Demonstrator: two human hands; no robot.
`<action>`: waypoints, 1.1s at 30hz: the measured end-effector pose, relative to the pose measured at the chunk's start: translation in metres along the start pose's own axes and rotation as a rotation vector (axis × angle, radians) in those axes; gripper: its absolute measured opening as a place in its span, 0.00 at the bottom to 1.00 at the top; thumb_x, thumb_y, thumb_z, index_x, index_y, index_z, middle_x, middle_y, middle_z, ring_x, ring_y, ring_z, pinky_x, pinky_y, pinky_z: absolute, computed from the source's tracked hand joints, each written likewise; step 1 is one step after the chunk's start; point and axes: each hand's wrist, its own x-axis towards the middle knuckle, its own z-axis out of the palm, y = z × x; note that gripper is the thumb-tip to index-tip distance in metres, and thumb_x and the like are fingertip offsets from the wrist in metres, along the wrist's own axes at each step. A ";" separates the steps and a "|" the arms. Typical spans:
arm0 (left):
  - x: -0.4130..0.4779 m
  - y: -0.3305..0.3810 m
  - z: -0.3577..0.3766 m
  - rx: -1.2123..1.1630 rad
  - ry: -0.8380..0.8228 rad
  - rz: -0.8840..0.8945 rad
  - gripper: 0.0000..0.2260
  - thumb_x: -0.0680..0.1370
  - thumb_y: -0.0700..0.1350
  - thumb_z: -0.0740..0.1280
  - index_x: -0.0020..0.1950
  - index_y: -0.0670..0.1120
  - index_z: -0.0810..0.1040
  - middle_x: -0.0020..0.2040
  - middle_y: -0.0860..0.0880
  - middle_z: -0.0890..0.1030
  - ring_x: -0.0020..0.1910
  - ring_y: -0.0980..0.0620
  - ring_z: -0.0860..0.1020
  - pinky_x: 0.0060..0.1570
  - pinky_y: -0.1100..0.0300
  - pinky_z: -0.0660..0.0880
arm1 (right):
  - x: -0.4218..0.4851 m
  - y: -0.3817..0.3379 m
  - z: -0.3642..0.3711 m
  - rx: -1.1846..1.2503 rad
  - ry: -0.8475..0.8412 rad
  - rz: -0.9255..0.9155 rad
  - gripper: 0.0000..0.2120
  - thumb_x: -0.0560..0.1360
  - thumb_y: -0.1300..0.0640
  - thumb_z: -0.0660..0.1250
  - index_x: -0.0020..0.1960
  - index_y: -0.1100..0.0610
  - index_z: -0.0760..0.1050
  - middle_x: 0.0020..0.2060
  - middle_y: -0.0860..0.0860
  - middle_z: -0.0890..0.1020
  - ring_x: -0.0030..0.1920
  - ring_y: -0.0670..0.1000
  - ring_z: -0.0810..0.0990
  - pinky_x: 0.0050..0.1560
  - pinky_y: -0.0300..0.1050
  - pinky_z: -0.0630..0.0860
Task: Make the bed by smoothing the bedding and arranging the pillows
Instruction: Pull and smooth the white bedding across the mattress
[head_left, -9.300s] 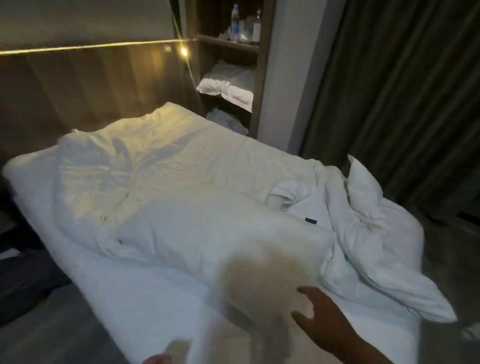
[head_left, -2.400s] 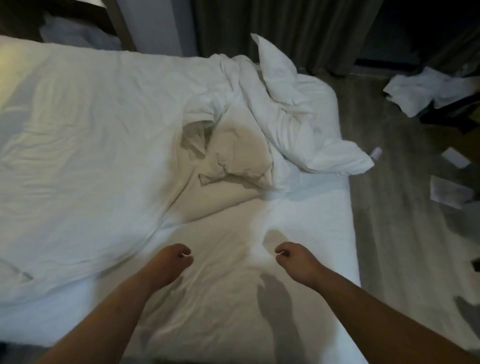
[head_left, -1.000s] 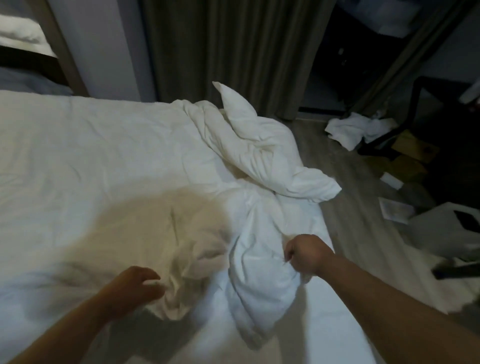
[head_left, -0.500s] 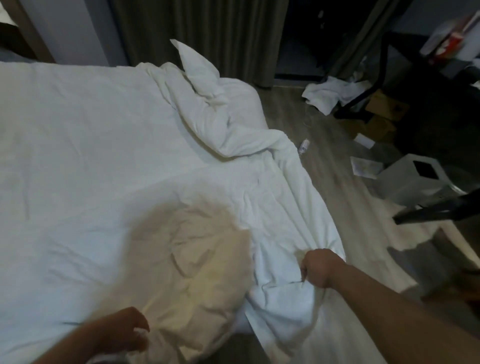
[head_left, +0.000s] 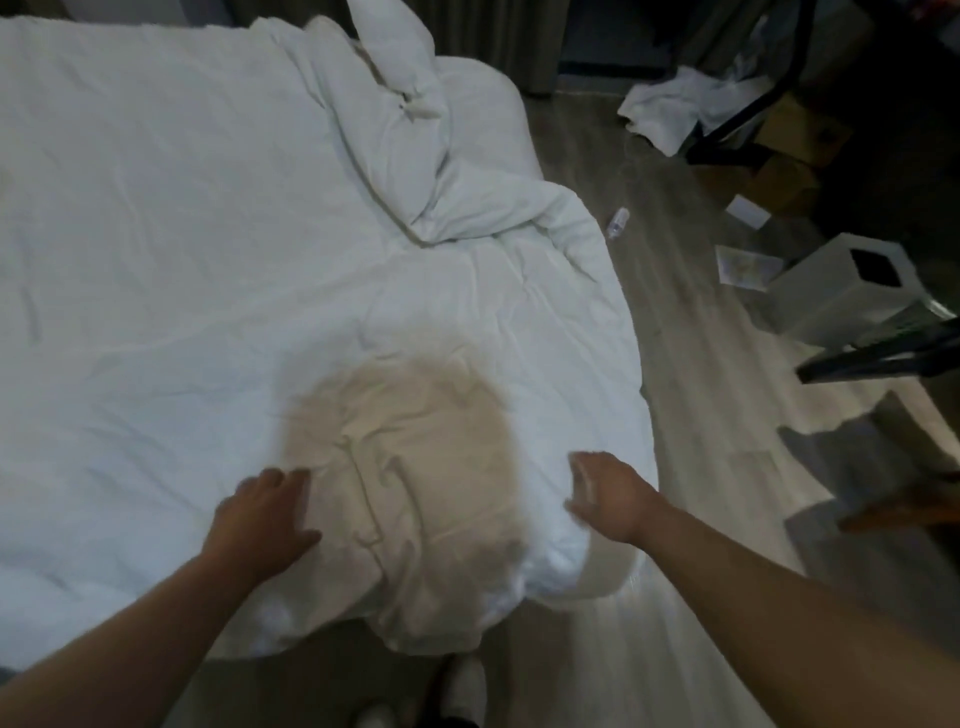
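Over the rumpled white duvet (head_left: 208, 260), left hand (head_left: 260, 514) and right hand (head_left: 608, 493), each grip released, fingers straight.

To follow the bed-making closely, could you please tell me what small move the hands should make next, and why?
Probably sweep both palms outward across the near corner of the duvet: the left hand and right hand are open on either side of it, and it is creased there. The bunched fold farther up can wait.
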 end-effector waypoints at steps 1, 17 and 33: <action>0.010 0.000 -0.002 0.052 0.007 -0.030 0.38 0.64 0.68 0.70 0.69 0.55 0.65 0.64 0.48 0.71 0.63 0.45 0.71 0.56 0.51 0.72 | 0.010 -0.010 0.009 0.008 -0.005 -0.014 0.33 0.73 0.45 0.67 0.73 0.56 0.62 0.69 0.58 0.68 0.70 0.60 0.67 0.67 0.51 0.66; 0.002 0.013 0.003 -0.170 -0.206 0.234 0.08 0.79 0.49 0.63 0.51 0.48 0.78 0.54 0.48 0.80 0.56 0.48 0.77 0.49 0.61 0.69 | 0.027 0.000 -0.003 -0.190 0.005 -0.102 0.06 0.72 0.61 0.63 0.43 0.61 0.78 0.45 0.57 0.81 0.48 0.58 0.79 0.43 0.43 0.69; -0.073 -0.076 0.072 0.156 0.256 0.054 0.26 0.59 0.55 0.69 0.53 0.43 0.77 0.48 0.40 0.77 0.46 0.37 0.77 0.43 0.46 0.70 | 0.003 -0.094 0.103 -0.362 0.215 -0.258 0.31 0.64 0.41 0.72 0.61 0.53 0.69 0.55 0.55 0.74 0.50 0.58 0.75 0.49 0.52 0.73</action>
